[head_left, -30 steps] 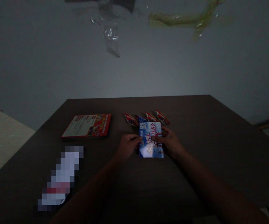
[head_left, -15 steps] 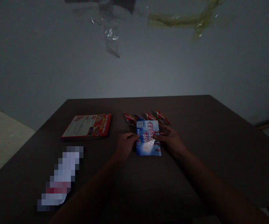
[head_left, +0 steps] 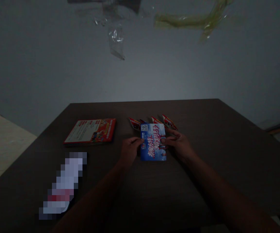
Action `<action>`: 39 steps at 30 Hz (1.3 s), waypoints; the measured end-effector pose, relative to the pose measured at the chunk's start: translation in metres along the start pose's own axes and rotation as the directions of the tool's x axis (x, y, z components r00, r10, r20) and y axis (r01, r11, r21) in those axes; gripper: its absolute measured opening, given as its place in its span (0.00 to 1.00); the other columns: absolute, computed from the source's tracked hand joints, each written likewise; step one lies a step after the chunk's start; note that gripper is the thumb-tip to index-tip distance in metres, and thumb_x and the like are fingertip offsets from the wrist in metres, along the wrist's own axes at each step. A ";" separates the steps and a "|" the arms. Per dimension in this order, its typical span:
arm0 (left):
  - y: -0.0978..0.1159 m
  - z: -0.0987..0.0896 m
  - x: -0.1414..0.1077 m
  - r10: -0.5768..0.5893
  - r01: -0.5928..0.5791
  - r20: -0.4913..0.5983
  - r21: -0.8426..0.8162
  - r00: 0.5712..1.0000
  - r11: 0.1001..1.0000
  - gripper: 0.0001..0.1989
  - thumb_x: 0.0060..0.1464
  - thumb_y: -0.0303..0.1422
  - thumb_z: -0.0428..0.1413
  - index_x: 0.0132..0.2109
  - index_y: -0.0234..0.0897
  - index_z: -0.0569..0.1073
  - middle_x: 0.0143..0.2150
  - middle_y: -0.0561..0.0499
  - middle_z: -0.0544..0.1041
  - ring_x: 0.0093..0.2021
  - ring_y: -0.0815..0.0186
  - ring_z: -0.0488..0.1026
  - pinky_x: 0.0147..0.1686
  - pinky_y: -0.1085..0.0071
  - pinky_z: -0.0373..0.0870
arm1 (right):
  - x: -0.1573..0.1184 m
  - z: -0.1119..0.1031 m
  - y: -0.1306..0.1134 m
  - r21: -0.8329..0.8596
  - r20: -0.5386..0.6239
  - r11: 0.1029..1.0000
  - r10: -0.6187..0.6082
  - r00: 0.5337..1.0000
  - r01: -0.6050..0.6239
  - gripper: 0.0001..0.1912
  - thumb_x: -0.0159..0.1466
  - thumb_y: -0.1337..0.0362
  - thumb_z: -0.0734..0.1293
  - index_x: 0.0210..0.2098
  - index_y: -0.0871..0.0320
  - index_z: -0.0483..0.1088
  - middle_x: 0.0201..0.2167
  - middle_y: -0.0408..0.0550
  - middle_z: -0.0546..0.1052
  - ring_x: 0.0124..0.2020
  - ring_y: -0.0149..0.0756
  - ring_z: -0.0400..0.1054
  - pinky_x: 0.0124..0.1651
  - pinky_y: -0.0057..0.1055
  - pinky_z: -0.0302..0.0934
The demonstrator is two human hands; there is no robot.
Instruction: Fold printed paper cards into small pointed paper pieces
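A blue leaflet [head_left: 153,147] with pink and white lettering and a QR code at its top left is held up over the table. My left hand [head_left: 130,149] pinches its left edge, thumb on the front. At the right edge, my right hand [head_left: 177,144] grips it between thumb and fingers. Just behind the leaflet stand several folded red leaflets, among them one at the right [head_left: 169,122] and one at the left [head_left: 134,123]; the blue leaflet partly covers those between. A stack of red and white leaflets [head_left: 90,131] lies to the left.
On the dark wooden table [head_left: 178,108], a long pixelated object [head_left: 66,181] lies at the front left, beside my left forearm. Behind the table rises a grey wall [head_left: 140,74] with pieces of tape.
The blue leaflet has shifted slightly left and up, and its glare has gone, so the lettering shows more clearly. Both hands still hold it. The other leaflets have stayed put.
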State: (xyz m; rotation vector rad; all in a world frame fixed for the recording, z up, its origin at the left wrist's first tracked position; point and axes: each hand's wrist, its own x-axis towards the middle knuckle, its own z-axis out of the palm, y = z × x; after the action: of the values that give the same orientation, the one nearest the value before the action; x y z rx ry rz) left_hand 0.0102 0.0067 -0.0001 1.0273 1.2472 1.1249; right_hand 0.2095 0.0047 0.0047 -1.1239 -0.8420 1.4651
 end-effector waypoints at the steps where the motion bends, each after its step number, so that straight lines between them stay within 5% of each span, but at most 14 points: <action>1: 0.001 0.000 0.000 0.001 -0.001 -0.003 -0.005 1.000 1.000 0.12 0.38 0.38 0.60 0.25 0.32 0.74 0.17 0.56 0.68 0.18 0.73 0.61 0.20 0.76 0.55 | 0.000 0.000 -0.001 0.000 0.011 1.000 0.003 1.000 -0.003 0.39 0.39 0.67 0.78 0.50 0.61 0.68 0.22 0.45 0.79 0.22 0.37 0.72 0.29 0.36 0.67; 11: 0.007 0.001 -0.004 0.046 -0.044 -0.037 0.034 0.998 0.998 0.10 0.40 0.36 0.59 0.22 0.33 0.73 0.15 0.57 0.64 0.17 0.75 0.56 0.20 0.77 0.53 | -0.002 -0.002 -0.001 -0.042 0.044 0.999 -0.002 0.999 0.003 0.16 0.40 0.65 0.78 0.29 0.60 0.77 0.23 0.46 0.79 0.21 0.33 0.70 0.26 0.30 0.65; 39: 0.003 -0.001 -0.002 0.027 -0.029 -0.056 -0.027 0.998 0.999 0.10 0.39 0.37 0.60 0.25 0.33 0.75 0.15 0.58 0.65 0.16 0.75 0.57 0.19 0.77 0.53 | -0.002 -0.006 0.004 -0.217 0.082 0.974 -0.047 0.996 0.064 0.14 0.47 0.56 0.75 0.27 0.61 0.77 0.20 0.45 0.76 0.20 0.28 0.65 0.25 0.28 0.58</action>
State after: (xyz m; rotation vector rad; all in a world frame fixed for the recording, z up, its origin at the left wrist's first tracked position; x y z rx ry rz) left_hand 0.0089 0.0054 0.0033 1.0014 1.2615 1.1966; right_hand 0.2139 0.0020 -0.0003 -1.2023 -1.1021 1.4010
